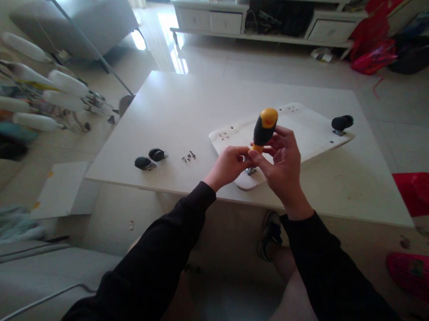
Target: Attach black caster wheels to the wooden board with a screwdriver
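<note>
A screwdriver (265, 127) with a black and yellow handle stands nearly upright over the near corner of a white board (307, 130). My right hand (282, 163) is closed round the lower part of its handle. Beside the shaft, the fingers of my left hand (231, 164) are pinched together; what they grip is hidden. A metal plate (250, 171) shows beneath the fingers, on the board's near corner. At the board's right corner a black caster wheel (342, 122) stands on its metal plate. Small holes mark the other corners.
Two loose black caster wheels (145, 163) lie on the white table (153, 116), left of my hands. Several small screws (188, 156) are scattered beside them. A white box (61, 189) stands on the floor at left, a red stool (423, 192) at right.
</note>
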Motion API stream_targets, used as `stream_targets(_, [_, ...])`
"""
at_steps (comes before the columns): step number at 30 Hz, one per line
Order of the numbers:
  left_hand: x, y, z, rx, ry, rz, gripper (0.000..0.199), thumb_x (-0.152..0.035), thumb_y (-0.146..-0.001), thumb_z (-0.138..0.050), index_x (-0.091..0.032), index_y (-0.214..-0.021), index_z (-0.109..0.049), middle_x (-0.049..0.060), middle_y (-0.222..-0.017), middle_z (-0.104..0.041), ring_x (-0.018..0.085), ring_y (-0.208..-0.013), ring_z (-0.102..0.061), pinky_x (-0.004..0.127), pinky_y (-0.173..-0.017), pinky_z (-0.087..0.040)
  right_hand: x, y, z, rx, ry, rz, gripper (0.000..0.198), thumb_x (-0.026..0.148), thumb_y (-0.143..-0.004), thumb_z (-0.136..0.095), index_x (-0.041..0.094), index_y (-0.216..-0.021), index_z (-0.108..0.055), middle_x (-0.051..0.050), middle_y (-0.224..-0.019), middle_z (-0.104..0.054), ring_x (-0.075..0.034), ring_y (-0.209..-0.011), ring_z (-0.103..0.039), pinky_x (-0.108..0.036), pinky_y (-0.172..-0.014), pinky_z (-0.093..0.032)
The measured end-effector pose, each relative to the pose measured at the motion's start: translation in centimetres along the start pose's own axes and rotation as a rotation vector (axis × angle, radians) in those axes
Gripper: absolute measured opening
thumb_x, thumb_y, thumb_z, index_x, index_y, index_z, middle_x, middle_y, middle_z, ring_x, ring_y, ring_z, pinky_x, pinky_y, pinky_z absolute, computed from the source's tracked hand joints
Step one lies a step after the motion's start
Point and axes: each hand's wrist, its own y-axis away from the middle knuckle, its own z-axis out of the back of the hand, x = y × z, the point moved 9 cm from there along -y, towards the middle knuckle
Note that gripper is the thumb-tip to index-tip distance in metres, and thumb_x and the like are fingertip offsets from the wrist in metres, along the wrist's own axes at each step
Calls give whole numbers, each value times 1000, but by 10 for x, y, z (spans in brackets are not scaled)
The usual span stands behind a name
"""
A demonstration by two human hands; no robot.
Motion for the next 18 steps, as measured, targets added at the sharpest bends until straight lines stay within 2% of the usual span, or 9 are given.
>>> stream_targets(2, [2, -1, 0, -30, 1, -3, 14, -25, -87, -86, -14, -90, -79, 2, -79, -72, 11, -68, -59, 25, -62, -48, -2, 0, -1, -10, 3, -14, 57, 44, -83, -91, 37, -130, -61, 2, -111, -77, -20, -101, -79, -38, -84, -71])
stream_targets(4, [1, -2, -2, -10, 33, 5, 19, -27, -86, -88, -14, -98, -80, 3, -85, -74, 10, -65, -58, 24, -59, -48, -2, 0, -2, -14, 5, -13, 51, 44, -85, -89, 37, -128, -62, 2, -110, -77, -20, -101, -79, -38, -85, -71])
stream_targets(7, [-2, -1, -6, 99, 85, 42, 23, -30, -90, -84, -14, -106, -80, 4, -88, -75, 8, -60, -56, 22, -54, -48, 0, 1, 0, -28, 9, 1, 46, 38, -89, -84, 37, -129, -62, 2, -111, -76, -19, -100, -79, -39, -85, -71])
stream_targets(10, [-5, 3, -9, 190, 124, 68, 18, -28, -96, -75, -13, -102, -81, 4, -83, -74, 8, -58, -58, 22, -52, -50, 0, 2, 4, -44, 16, -8, 45, 33, -90, -80, 36, -130, -60, 2, -109, -75, -19, -99, -79, -38, -84, -70])
stream_targets(15, [-6, 3, -3, 97, 68, 58, 14, -26, -94, -76, -14, -89, -80, -2, -63, -64, 7, -50, -54, 22, -51, -46, -2, 0, 3, -39, 13, -19, 56, 37, -81, -91, 37, -127, -59, 3, -108, -74, -18, -100, -78, -32, -78, -68])
stream_targets(18, [-2, 1, -2, 46, 15, 62, 14, -27, -90, -81, -15, -83, -78, -3, -61, -61, 8, -53, -54, 23, -54, -45, -3, -1, 2, -59, 17, -28, 55, 40, -81, -92, 37, -125, -59, 3, -107, -73, -18, -96, -77, -32, -74, -67])
